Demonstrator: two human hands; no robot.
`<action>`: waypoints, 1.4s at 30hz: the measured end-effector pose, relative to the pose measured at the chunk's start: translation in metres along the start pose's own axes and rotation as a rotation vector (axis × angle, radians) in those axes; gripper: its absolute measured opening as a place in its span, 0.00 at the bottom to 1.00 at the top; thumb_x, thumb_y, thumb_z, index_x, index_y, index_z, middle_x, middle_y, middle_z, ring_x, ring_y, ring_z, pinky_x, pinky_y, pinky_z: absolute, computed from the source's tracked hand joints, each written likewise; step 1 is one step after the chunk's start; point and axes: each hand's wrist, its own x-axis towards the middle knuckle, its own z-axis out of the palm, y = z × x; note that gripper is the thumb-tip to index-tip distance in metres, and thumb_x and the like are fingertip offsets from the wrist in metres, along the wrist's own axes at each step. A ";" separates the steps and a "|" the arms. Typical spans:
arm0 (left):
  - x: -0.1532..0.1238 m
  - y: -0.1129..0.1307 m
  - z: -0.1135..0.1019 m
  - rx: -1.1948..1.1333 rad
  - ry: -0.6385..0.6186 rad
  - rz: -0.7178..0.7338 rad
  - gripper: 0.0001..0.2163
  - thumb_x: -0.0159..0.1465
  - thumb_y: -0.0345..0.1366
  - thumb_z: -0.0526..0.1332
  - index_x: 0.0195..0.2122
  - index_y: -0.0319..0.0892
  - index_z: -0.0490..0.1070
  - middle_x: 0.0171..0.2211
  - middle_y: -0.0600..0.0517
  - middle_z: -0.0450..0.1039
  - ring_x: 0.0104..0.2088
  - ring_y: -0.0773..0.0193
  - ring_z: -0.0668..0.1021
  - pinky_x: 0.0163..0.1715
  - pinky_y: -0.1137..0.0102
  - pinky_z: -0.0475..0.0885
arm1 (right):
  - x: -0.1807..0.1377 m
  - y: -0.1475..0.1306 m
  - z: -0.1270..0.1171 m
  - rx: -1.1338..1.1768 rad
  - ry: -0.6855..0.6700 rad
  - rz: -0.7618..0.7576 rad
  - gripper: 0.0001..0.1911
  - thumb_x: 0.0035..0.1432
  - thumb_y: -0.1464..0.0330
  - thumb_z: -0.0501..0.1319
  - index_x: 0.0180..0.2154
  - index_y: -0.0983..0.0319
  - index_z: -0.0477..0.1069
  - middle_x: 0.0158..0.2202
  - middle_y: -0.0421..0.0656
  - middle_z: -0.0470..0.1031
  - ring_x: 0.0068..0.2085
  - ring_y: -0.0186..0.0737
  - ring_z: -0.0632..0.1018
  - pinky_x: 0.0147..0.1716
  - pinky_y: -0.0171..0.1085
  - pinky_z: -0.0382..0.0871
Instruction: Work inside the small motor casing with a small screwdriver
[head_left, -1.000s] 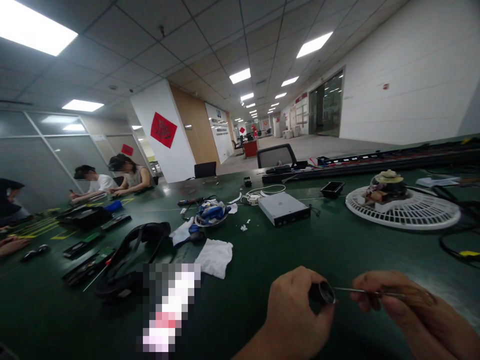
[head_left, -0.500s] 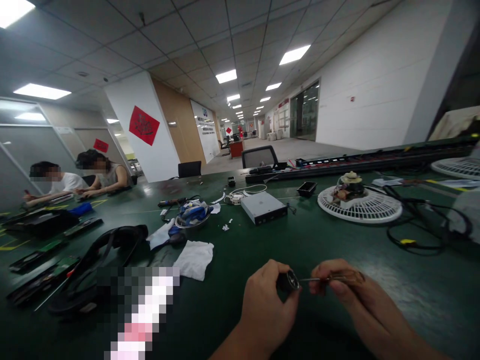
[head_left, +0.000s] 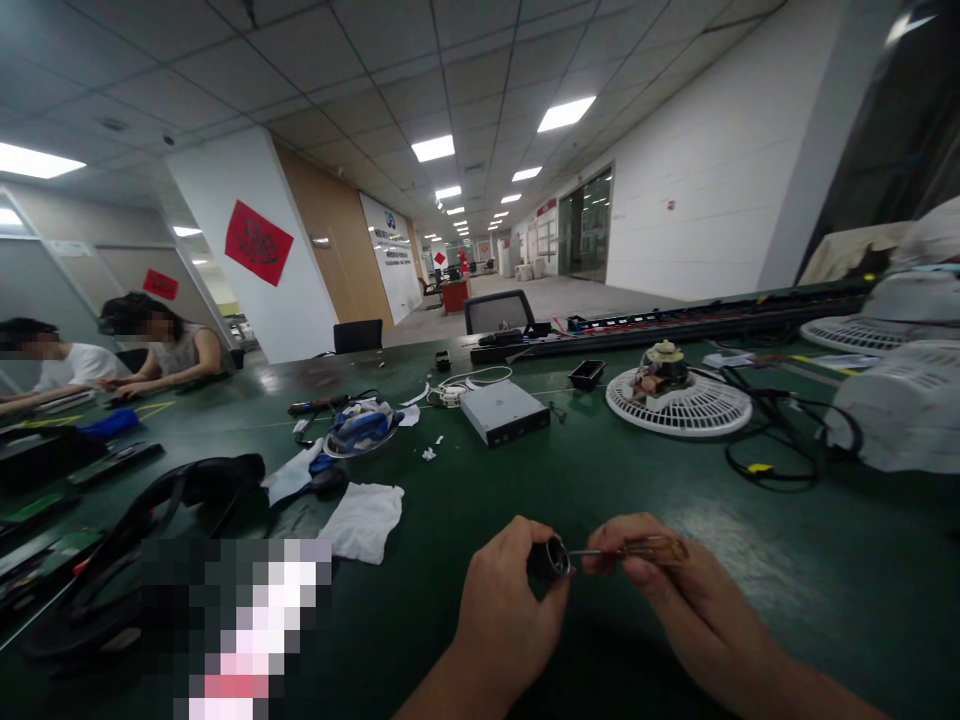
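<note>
My left hand (head_left: 510, 600) is closed around a small black cylindrical part (head_left: 553, 558) whose round open end faces right. In my right hand (head_left: 675, 585) is a screwdriver (head_left: 641, 550) with a see-through orange-red handle, gripped between thumb and fingers. Its thin metal shaft points left, with the tip at the mouth of the black part. I cannot tell whether the tip touches anything inside. Both hands are held above the green table (head_left: 435, 640), near its front.
Ahead lie a grey disc drive (head_left: 506, 412), a small black tray (head_left: 587, 374) and a white fan grille (head_left: 679, 402) with a motor. Cables (head_left: 780, 420) coil at right. At left are a white cloth (head_left: 365, 522), a bowl (head_left: 360, 440) and a black strap (head_left: 187, 490). Two people (head_left: 165, 340) sit far left.
The view has turned right, so everything sits further left in the picture. The screwdriver and the black part keep nearly the same position relative to each other, both still held.
</note>
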 end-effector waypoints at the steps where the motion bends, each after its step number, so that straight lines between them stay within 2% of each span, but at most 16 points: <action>1: 0.000 0.000 0.000 0.005 0.000 -0.005 0.09 0.60 0.26 0.65 0.40 0.43 0.73 0.37 0.51 0.78 0.38 0.58 0.80 0.39 0.65 0.74 | 0.000 0.000 0.000 -0.015 0.006 0.014 0.13 0.74 0.62 0.53 0.43 0.57 0.75 0.35 0.42 0.80 0.36 0.40 0.83 0.37 0.34 0.78; 7: -0.001 0.001 0.001 0.059 -0.022 -0.023 0.10 0.58 0.25 0.67 0.38 0.43 0.73 0.35 0.52 0.78 0.36 0.58 0.80 0.37 0.65 0.74 | -0.001 0.002 0.000 0.015 -0.054 -0.053 0.14 0.75 0.61 0.51 0.42 0.55 0.73 0.35 0.41 0.79 0.36 0.39 0.81 0.37 0.34 0.76; 12: 0.001 0.002 -0.001 0.075 -0.022 0.015 0.10 0.59 0.23 0.65 0.39 0.43 0.73 0.36 0.51 0.78 0.37 0.57 0.79 0.38 0.64 0.73 | 0.000 0.000 0.000 -0.055 -0.022 0.039 0.10 0.74 0.66 0.53 0.43 0.53 0.73 0.37 0.39 0.79 0.37 0.37 0.81 0.38 0.33 0.75; 17: 0.001 0.000 -0.001 0.055 0.007 -0.032 0.10 0.57 0.23 0.66 0.37 0.43 0.72 0.35 0.52 0.77 0.36 0.58 0.79 0.38 0.65 0.73 | 0.000 -0.001 0.001 -0.031 -0.097 0.014 0.11 0.73 0.67 0.52 0.43 0.54 0.73 0.37 0.40 0.79 0.37 0.39 0.81 0.37 0.34 0.75; 21: 0.001 0.000 0.000 0.100 -0.029 -0.033 0.10 0.58 0.23 0.65 0.38 0.43 0.73 0.36 0.52 0.78 0.37 0.58 0.80 0.37 0.65 0.72 | 0.002 -0.002 0.000 -0.124 -0.073 0.096 0.11 0.73 0.67 0.52 0.42 0.55 0.73 0.36 0.40 0.79 0.37 0.40 0.81 0.37 0.35 0.74; 26: 0.004 -0.001 -0.004 0.324 -0.110 -0.010 0.12 0.58 0.21 0.65 0.40 0.43 0.74 0.37 0.52 0.79 0.38 0.56 0.80 0.38 0.65 0.73 | 0.005 -0.003 0.003 -0.117 -0.162 0.200 0.11 0.73 0.64 0.52 0.43 0.56 0.73 0.37 0.40 0.79 0.37 0.40 0.81 0.37 0.36 0.75; 29: 0.008 0.000 -0.010 0.546 -0.162 0.114 0.12 0.62 0.20 0.61 0.42 0.43 0.75 0.38 0.52 0.80 0.39 0.55 0.80 0.39 0.62 0.73 | 0.006 -0.002 0.004 -0.142 -0.092 0.229 0.11 0.72 0.63 0.53 0.43 0.57 0.73 0.38 0.42 0.79 0.37 0.41 0.81 0.37 0.38 0.75; 32: 0.011 0.002 -0.015 0.695 -0.177 0.202 0.12 0.66 0.21 0.59 0.43 0.44 0.75 0.41 0.51 0.80 0.38 0.54 0.80 0.38 0.60 0.73 | 0.006 -0.001 0.003 -0.215 0.010 0.190 0.10 0.72 0.64 0.54 0.41 0.58 0.72 0.36 0.42 0.77 0.36 0.41 0.80 0.36 0.38 0.74; 35: 0.013 0.002 -0.017 0.711 -0.173 0.194 0.12 0.66 0.21 0.60 0.45 0.43 0.76 0.43 0.50 0.81 0.40 0.53 0.80 0.40 0.58 0.74 | 0.006 0.000 0.000 -0.323 0.096 0.100 0.10 0.71 0.66 0.53 0.37 0.58 0.70 0.36 0.42 0.73 0.37 0.42 0.77 0.36 0.39 0.71; 37: 0.013 0.002 -0.018 0.687 -0.172 0.171 0.13 0.65 0.20 0.59 0.45 0.44 0.76 0.43 0.51 0.81 0.40 0.54 0.80 0.40 0.59 0.74 | 0.005 0.001 -0.001 -0.353 0.141 0.048 0.09 0.71 0.68 0.52 0.38 0.57 0.69 0.40 0.44 0.72 0.41 0.43 0.76 0.39 0.40 0.71; 39: 0.013 0.001 -0.018 0.653 -0.166 0.143 0.15 0.64 0.20 0.59 0.46 0.44 0.76 0.43 0.52 0.81 0.40 0.55 0.80 0.41 0.59 0.74 | 0.005 0.004 -0.001 -0.361 0.136 0.036 0.08 0.70 0.72 0.51 0.42 0.57 0.67 0.42 0.45 0.72 0.42 0.43 0.76 0.40 0.41 0.72; 42: 0.012 0.000 -0.018 0.566 -0.160 0.084 0.19 0.61 0.19 0.60 0.49 0.45 0.76 0.46 0.52 0.81 0.43 0.55 0.80 0.44 0.58 0.75 | 0.007 0.009 0.001 -0.428 0.006 0.070 0.12 0.65 0.77 0.50 0.41 0.58 0.69 0.40 0.45 0.74 0.41 0.44 0.76 0.40 0.43 0.72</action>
